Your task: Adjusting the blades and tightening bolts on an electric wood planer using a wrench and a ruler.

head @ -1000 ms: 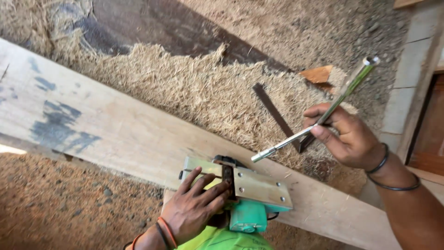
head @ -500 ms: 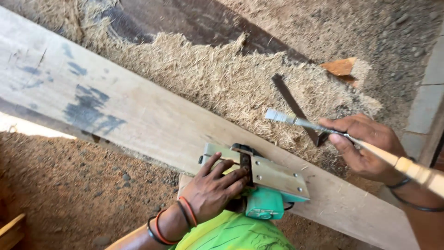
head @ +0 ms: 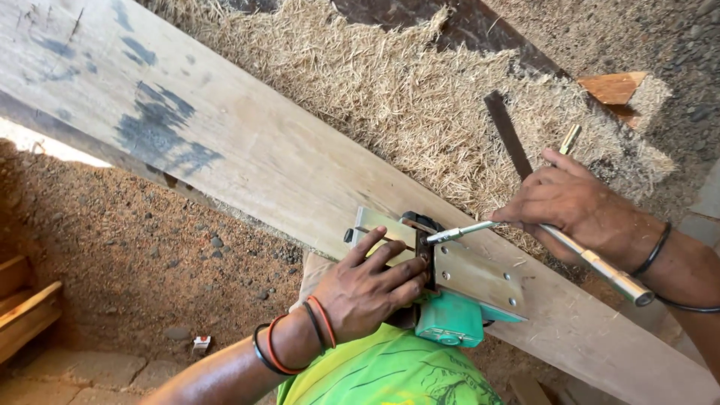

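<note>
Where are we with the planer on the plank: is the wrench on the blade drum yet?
Done: the electric planer lies sole-up on the plank, with shavings heaped behind it. In hand: the left hand steadies the planer while the right hand sets the socket wrench tip at the drum slot. Left: the wrench only looks just seated; whether any bolt has been loosened cannot be told.

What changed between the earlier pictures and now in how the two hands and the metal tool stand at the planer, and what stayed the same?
The right hand swung the long metal wrench down from pointing up and away, and its tip now sits at the slot in the upturned electric planer. The left hand stays pressed on the planer's metal sole. The planer keeps its place on the wooden plank, with shavings behind.
</note>
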